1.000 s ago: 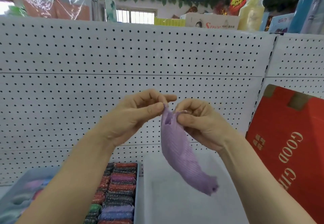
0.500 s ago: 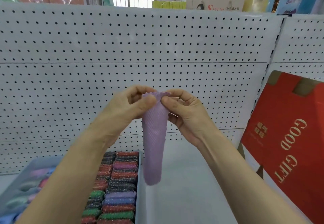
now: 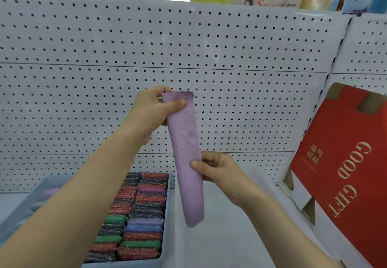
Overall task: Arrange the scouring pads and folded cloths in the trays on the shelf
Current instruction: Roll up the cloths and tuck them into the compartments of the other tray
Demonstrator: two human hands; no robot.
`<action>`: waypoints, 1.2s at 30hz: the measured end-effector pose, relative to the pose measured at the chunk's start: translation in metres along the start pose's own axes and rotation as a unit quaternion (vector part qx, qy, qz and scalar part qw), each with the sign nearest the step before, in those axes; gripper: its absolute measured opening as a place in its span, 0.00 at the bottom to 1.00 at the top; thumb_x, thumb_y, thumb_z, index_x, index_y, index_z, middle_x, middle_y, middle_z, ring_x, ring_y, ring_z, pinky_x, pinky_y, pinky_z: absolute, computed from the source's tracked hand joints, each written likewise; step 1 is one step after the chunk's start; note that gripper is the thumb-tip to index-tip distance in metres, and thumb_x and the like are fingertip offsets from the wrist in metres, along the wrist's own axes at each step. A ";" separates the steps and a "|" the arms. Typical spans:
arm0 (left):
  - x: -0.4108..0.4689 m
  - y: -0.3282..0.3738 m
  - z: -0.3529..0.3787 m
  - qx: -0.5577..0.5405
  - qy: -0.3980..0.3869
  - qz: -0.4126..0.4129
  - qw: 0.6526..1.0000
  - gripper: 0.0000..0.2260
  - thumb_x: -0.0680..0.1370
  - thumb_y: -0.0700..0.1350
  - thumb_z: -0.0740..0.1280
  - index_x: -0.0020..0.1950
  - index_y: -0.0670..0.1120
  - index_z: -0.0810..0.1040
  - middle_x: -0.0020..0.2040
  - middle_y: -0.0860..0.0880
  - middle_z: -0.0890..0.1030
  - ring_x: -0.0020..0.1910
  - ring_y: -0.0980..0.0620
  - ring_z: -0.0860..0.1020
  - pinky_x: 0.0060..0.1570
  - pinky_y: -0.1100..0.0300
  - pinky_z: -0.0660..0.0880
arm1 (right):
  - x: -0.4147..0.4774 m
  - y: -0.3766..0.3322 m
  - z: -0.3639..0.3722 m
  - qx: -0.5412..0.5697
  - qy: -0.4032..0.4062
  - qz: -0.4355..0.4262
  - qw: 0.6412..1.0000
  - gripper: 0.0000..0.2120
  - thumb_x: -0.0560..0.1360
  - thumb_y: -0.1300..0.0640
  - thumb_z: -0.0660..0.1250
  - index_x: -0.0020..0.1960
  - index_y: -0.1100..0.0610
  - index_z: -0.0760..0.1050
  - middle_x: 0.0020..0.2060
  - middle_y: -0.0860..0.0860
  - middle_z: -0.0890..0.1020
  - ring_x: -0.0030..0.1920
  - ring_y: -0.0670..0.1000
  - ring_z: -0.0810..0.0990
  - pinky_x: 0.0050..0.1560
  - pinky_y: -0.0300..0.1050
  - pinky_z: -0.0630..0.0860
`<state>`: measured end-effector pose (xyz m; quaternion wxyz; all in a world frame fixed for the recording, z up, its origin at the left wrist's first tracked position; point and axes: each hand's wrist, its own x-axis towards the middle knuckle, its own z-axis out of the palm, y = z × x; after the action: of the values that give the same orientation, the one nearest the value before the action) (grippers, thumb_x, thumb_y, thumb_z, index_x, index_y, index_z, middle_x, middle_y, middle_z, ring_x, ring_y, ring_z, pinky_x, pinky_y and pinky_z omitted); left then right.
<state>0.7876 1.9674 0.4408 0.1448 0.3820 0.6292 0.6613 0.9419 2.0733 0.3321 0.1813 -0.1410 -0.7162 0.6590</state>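
cloth (image 3: 184, 142): lilac, waffle-textured | pads (image 3: 138, 215): red, green, purple, glittery | box (image 3: 345, 163): red, gold lettering

The cloth (image 3: 185, 152) hangs before the pegboard (image 3: 230, 58), above the shelf (image 3: 230, 236). The left hand (image 3: 152, 110) holds its top and the right hand (image 3: 215, 171) its middle. Lower left, pads (image 3: 142, 204) lie in a tray (image 3: 125, 264). A box (image 3: 345, 173) stands at the right.

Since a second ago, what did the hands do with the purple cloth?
The right hand slid down the cloth from its top and pinches its middle; the cloth hangs straighter. The left hand still pinches the top; the pads stay in their tray.
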 end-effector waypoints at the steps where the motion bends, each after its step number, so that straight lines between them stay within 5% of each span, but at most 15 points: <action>1: 0.002 -0.001 -0.001 -0.002 0.013 -0.001 1.000 0.05 0.74 0.37 0.73 0.45 0.42 0.78 0.37 0.49 0.82 0.33 0.56 0.83 0.32 0.62 0.79 | -0.002 0.000 0.002 0.002 -0.002 0.004 1.000 0.09 0.80 0.59 0.66 0.56 0.61 0.82 0.49 0.54 0.86 0.49 0.50 0.83 0.57 0.45 0.79; 12: 0.008 -0.019 -0.020 0.000 0.007 -0.075 0.997 0.06 0.74 0.39 0.74 0.48 0.42 0.80 0.44 0.46 0.84 0.37 0.53 0.84 0.36 0.60 0.81 | -0.016 -0.013 0.014 0.049 -0.075 -0.014 0.996 0.08 0.70 0.63 0.74 0.49 0.63 0.84 0.44 0.51 0.85 0.46 0.49 0.83 0.49 0.43 0.78; 18: -0.005 -0.048 -0.031 -0.063 -0.109 -0.222 0.967 0.14 0.73 0.40 0.72 0.56 0.36 0.80 0.46 0.43 0.83 0.41 0.50 0.82 0.37 0.61 0.81 | -0.013 -0.042 0.011 -0.103 -0.048 -0.203 0.973 0.10 0.67 0.58 0.79 0.46 0.48 0.86 0.73 0.39 0.68 0.75 0.41 0.62 0.70 0.40 0.61; 20: -0.011 -0.059 -0.030 -0.111 -0.135 -0.270 0.947 0.07 0.75 0.34 0.69 0.52 0.37 0.82 0.43 0.42 0.82 0.38 0.51 0.79 0.35 0.63 0.80 | -0.012 -0.057 0.011 -0.060 -0.052 -0.219 0.972 0.09 0.69 0.63 0.76 0.49 0.56 0.85 0.71 0.43 0.72 0.72 0.41 0.68 0.64 0.35 0.69; 22: -0.020 -0.064 -0.024 -0.133 -0.136 -0.285 0.939 0.10 0.77 0.30 0.63 0.44 0.38 0.82 0.38 0.44 0.79 0.32 0.53 0.77 0.32 0.65 0.78 | -0.007 -0.068 0.015 0.039 -0.014 -0.200 0.979 0.10 0.70 0.64 0.73 0.51 0.62 0.84 0.55 0.47 0.84 0.56 0.45 0.82 0.50 0.37 0.77; 24: -0.027 -0.069 -0.016 -0.120 -0.132 -0.249 0.952 0.04 0.78 0.37 0.67 0.50 0.39 0.80 0.40 0.44 0.81 0.35 0.52 0.79 0.41 0.60 0.81 | 0.004 -0.073 0.016 0.100 0.056 -0.182 0.977 0.11 0.67 0.60 0.74 0.48 0.63 0.84 0.41 0.52 0.85 0.42 0.50 0.82 0.44 0.43 0.78; 28: -0.041 -0.068 0.002 -0.151 -0.071 -0.095 0.981 0.26 0.74 0.59 0.66 0.65 0.42 0.72 0.57 0.41 0.83 0.54 0.45 0.81 0.57 0.50 0.78 | 0.019 -0.076 0.014 0.136 0.116 -0.152 0.972 0.12 0.68 0.60 0.75 0.50 0.62 0.84 0.42 0.57 0.84 0.43 0.54 0.80 0.47 0.50 0.78; 32: -0.055 -0.063 0.013 -0.129 -0.055 -0.005 0.990 0.17 0.73 0.51 0.70 0.54 0.44 0.70 0.47 0.45 0.84 0.47 0.49 0.82 0.53 0.54 0.80 | 0.021 -0.075 0.012 0.153 0.133 -0.136 0.970 0.08 0.71 0.62 0.74 0.50 0.62 0.83 0.39 0.54 0.84 0.41 0.52 0.80 0.44 0.47 0.79; 36: -0.060 -0.070 0.018 -0.079 -0.060 0.020 0.995 0.16 0.71 0.45 0.72 0.51 0.38 0.72 0.47 0.40 0.84 0.47 0.47 0.84 0.48 0.52 0.81 | 0.022 -0.073 0.012 0.173 0.144 -0.119 0.967 0.06 0.72 0.62 0.74 0.48 0.62 0.83 0.37 0.53 0.83 0.39 0.51 0.81 0.38 0.44 0.79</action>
<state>0.8196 1.9515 0.3538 0.1988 0.4209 0.5571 0.6877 0.9198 2.0654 0.4057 0.3815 -0.1142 -0.5690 0.7195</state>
